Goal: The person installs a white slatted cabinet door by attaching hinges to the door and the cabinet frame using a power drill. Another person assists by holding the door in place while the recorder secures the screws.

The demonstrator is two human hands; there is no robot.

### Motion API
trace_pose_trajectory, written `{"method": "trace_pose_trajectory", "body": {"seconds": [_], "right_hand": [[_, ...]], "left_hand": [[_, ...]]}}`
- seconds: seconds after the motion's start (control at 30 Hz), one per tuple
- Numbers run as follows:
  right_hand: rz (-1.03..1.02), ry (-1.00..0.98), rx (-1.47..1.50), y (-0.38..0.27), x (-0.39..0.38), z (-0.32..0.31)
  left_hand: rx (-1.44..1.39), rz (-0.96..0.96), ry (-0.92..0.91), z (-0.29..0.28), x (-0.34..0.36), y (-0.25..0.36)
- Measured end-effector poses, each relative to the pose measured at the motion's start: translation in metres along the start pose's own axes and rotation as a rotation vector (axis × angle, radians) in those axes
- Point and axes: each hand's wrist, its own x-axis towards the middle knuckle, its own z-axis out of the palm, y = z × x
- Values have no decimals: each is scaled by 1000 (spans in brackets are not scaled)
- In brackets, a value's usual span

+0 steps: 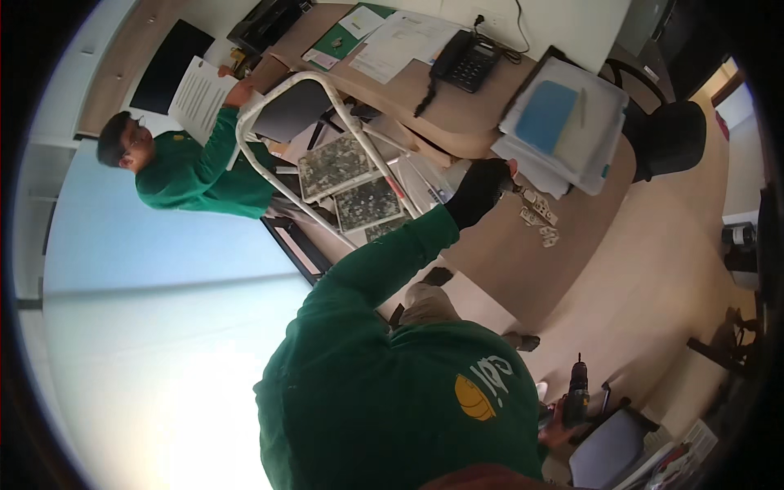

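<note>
My left arm, in a green sleeve, stretches over the brown desk. My left hand wears a dark glove with a bare fingertip showing. It is beside several small whitish metal fittings lying on the desk; its fingers are mostly hidden, so I cannot tell whether it grips one. Low at my right side, my right hand is closed round a cordless drill, its dark bit pointing toward the top of the picture.
A white-framed stepladder with speckled treads stands left of the desk. Behind it, a co-worker in green holds a printed sheet. A black telephone, papers and a plastic box occupy the desk. Dark chair at right.
</note>
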Motion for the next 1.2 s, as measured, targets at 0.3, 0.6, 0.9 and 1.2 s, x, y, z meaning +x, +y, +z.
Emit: {"method": "trace_pose_trajectory", "body": {"seconds": [0.3, 0.6, 0.9, 1.2], "right_hand": [[-32, -51, 140, -16, 160, -164], [-150, -100, 142, -158, 307, -211], [-152, -30, 197, -172, 484, -255], [23, 522, 192, -193, 681, -356]], "left_hand": [[207, -70, -80, 221, -22, -67], [19, -237, 51, 423, -3, -68], [18, -224, -147, 569, 164, -91], [130, -174, -335, 864, 370, -19]]}}
